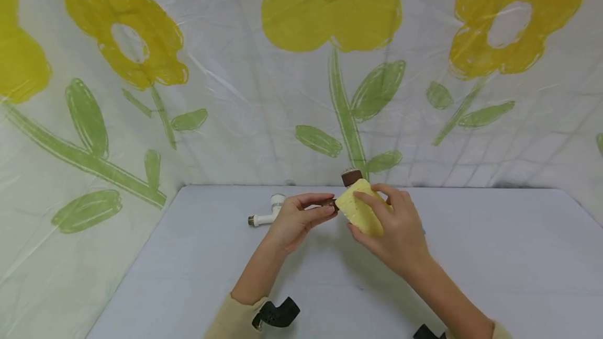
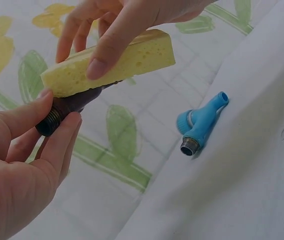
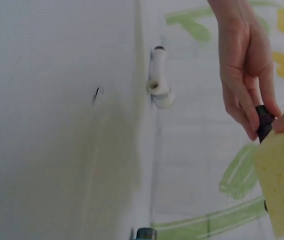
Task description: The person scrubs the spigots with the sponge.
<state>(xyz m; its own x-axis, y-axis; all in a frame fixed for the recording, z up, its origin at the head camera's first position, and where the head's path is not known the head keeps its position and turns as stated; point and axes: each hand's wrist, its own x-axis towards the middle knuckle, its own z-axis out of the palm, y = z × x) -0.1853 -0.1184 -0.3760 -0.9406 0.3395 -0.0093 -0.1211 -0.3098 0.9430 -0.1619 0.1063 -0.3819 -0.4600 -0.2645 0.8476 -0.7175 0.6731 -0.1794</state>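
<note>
A dark brown shower head point(image 1: 351, 177) with a threaded end is raised over the table. Near that threaded end, my left hand point(image 1: 293, 222) pinches it between thumb and fingers. My right hand point(image 1: 401, 232) grips a yellow sponge point(image 1: 360, 207), thumb on one side and fingers on the other. In the left wrist view the sponge point(image 2: 126, 62) lies along the brown body point(image 2: 76, 102) and covers much of it. The right wrist view catches the dark neck point(image 3: 264, 120) between the left fingers, beside the sponge's end point(image 3: 277, 185).
On the table point(image 1: 198, 271), a white shower head point(image 1: 270, 214) of similar shape lies behind the left hand. A blue one point(image 2: 202, 122) lies to the right, mostly hidden by the right hand in the head view. A flower-printed curtain point(image 1: 264, 98) hangs behind the table.
</note>
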